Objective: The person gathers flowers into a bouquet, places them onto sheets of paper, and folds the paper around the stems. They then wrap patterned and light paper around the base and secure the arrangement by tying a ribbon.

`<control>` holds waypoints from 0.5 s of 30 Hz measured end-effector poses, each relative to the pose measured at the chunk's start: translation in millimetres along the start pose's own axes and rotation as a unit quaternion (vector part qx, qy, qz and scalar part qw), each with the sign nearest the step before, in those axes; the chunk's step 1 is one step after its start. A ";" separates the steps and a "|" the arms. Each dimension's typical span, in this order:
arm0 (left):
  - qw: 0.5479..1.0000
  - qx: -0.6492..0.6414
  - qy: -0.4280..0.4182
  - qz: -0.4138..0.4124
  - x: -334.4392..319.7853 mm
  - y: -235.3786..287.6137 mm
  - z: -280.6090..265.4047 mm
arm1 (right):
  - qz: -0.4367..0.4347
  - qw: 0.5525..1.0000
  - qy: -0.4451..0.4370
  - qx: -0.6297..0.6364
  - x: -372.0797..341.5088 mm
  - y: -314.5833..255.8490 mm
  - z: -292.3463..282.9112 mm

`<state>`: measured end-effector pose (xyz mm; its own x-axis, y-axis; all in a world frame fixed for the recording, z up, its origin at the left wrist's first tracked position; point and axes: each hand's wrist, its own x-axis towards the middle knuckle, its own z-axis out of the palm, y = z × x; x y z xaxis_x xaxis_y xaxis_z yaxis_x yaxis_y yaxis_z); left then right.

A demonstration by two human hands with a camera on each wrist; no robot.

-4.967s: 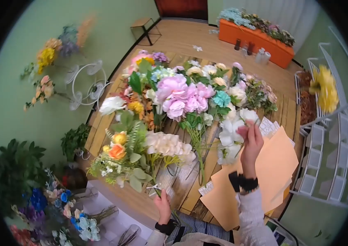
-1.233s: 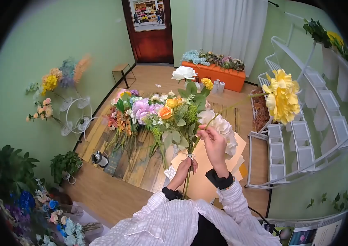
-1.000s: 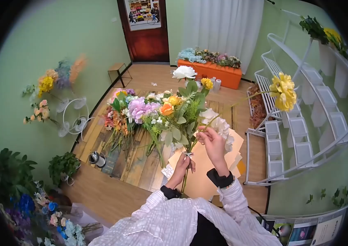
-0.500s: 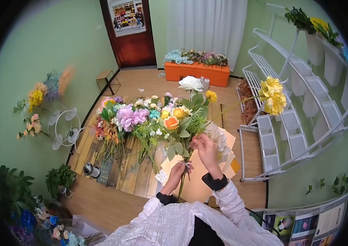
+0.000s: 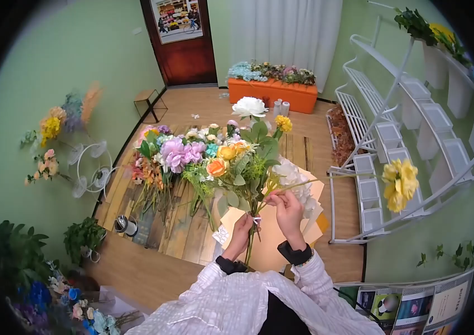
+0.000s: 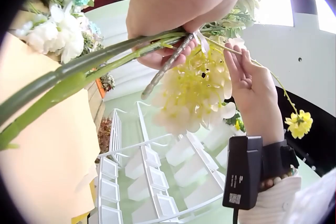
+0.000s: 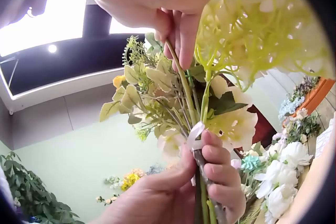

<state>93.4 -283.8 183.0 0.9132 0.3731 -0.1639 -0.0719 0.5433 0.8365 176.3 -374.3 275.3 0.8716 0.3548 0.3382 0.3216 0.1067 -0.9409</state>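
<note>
The left hand [image 5: 239,237] grips the bundled stems of a mixed bouquet [image 5: 242,159] at a white tie [image 5: 256,220]; in the right wrist view its fingers [image 7: 218,169] curl round them. Between thumb and fingers the right hand [image 5: 288,216] pinches the green stem of a yellow flower [image 5: 400,185], whose head hangs out to the right. In the left wrist view that thin stem runs past the tie to the yellow flower [image 6: 299,124]. The bouquet holds an orange rose [image 5: 216,167], a white bloom [image 5: 249,106] on top and a cream hydrangea [image 5: 291,174] beside the right hand.
Loose flowers [image 5: 174,153] lie over the wooden table [image 5: 189,240], with peach paper sheets [image 5: 270,245] at its right and a metal container [image 5: 125,225] near its left edge. White racks [image 5: 366,192] stand at the right, an orange planter [image 5: 273,95] at the back.
The yellow flower's head has swung lower and further right. The bouquet has shifted slightly left, and both hands keep their holds. Five seconds ago the hands were apart, the right among white flowers.
</note>
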 end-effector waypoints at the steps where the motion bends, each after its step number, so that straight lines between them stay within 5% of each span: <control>1: 1.000 -0.014 -0.010 0.008 2.3 -1.2 -2.6 | -0.018 1.000 0.016 -0.001 -2.6 0.4 0.0; 8: 0.999 -0.047 -0.022 0.000 -1.3 3.8 -6.5 | -0.119 0.990 0.036 -0.071 -12.5 0.7 1.2; 15: 0.996 -0.076 -0.045 -0.006 -12.4 4.8 -4.8 | -0.066 0.996 0.053 0.011 -18.6 -1.1 1.1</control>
<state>79.8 -282.1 186.5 0.9464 0.2998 -0.1199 -0.1141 0.6579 0.7444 159.3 -380.0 270.0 0.8563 0.2371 0.4588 0.4293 0.1670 -0.8876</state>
